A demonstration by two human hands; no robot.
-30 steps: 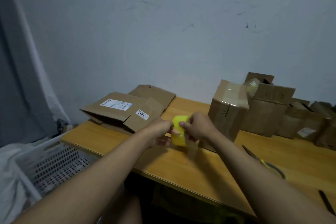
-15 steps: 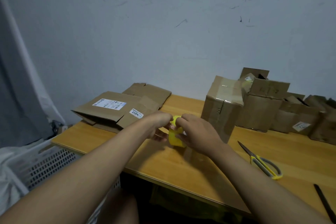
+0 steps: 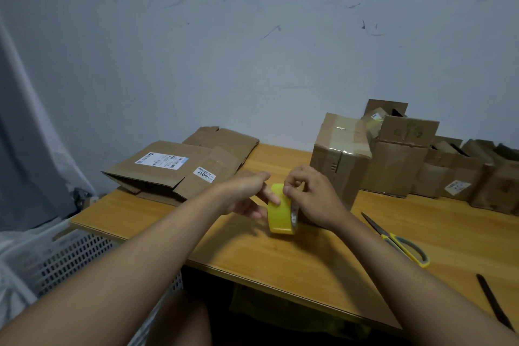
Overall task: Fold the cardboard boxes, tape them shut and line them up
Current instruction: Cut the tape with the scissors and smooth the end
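Both hands met over the middle of the light wooden desk (image 3: 295, 261), working a yellow roll of clear packing tape (image 3: 280, 209) that stood on edge, just above or on the surface; which, I could not tell. The left hand (image 3: 247, 194) held the roll from the left side, a finger laid across its yellow face and the rest curled behind it. The right hand (image 3: 311, 194) came over the top, fingertips curled and pinching at the roll's upper rim.

Right behind the right hand stood a taped-shut brown cardboard box (image 3: 341, 154), upright, shiny tape across its top. Just beside it on the right came a taller brown box with an upright open flap (image 3: 398, 160), and beyond that a row of smaller open brown boxes (image 3: 471, 171) ran along the wall to the frame's edge.

Back left on the desk lay a stack of flattened brown cardboard boxes with white labels (image 3: 179, 169), well apart from the tape.

Near the right forearm lay yellow-handled scissors (image 3: 398, 240), blades pointing toward the taped box. A thin dark stick-like tool (image 3: 494, 303) lay at the desk's near right edge. A white perforated plastic basket (image 3: 73, 256) sat beside the desk's left end.
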